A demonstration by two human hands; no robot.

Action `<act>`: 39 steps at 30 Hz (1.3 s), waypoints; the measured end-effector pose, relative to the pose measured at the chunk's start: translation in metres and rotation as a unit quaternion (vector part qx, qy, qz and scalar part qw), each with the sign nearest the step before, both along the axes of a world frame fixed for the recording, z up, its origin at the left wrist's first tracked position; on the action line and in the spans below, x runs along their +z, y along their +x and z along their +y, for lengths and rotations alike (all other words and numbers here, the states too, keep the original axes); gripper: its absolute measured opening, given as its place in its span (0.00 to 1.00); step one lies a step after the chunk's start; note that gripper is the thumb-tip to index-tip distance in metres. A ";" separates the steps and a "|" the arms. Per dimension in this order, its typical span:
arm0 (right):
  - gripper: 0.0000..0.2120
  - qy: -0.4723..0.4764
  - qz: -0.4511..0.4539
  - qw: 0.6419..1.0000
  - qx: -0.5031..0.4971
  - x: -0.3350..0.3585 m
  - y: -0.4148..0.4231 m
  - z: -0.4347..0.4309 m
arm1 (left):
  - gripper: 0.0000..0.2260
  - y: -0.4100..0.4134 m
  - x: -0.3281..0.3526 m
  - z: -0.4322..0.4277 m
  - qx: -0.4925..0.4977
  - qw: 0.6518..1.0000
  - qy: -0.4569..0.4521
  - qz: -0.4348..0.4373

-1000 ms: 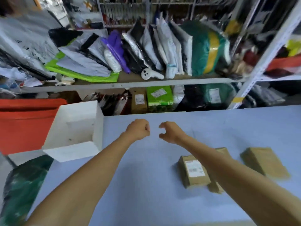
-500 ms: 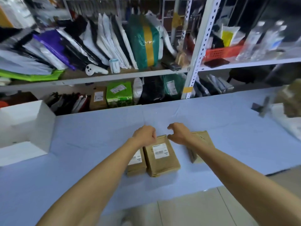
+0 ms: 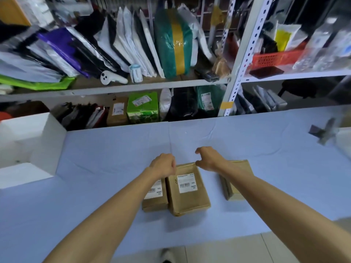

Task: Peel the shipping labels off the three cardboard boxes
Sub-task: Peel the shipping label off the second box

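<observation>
Three brown cardboard boxes lie on the light blue table (image 3: 114,186). The middle box (image 3: 190,200) carries a white shipping label (image 3: 187,184) on top. The left box (image 3: 154,203) touches it, and its label (image 3: 154,190) is partly hidden by my left forearm. My right forearm covers most of the right box (image 3: 232,192), which stands apart; no label shows on it. My left hand (image 3: 163,165) is a closed fist over the left box's far end and holds nothing. My right hand (image 3: 208,158) hovers at the middle box's far right corner, fingers loosely curled and empty.
A white open box (image 3: 28,149) stands at the table's left edge. A dark blurred object (image 3: 322,134) lies at the far right. Metal shelves (image 3: 233,73) packed with parcels and mailers run behind the table. The floor (image 3: 228,249) shows below the table's near edge.
The view has swung to the right. Both arms moved from bare table left of the boxes to over the boxes' far ends. Hand shapes look unchanged.
</observation>
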State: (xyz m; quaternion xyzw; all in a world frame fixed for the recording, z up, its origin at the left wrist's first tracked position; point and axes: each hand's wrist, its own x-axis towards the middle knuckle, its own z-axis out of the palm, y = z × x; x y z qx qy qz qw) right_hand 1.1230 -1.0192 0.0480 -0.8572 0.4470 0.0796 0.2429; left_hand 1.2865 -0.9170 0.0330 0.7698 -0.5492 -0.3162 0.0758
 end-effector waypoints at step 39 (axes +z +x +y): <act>0.37 0.176 -0.179 0.965 -0.078 -0.090 -0.088 -0.010 | 0.44 -0.124 -0.112 0.023 0.347 0.874 -0.217 0.263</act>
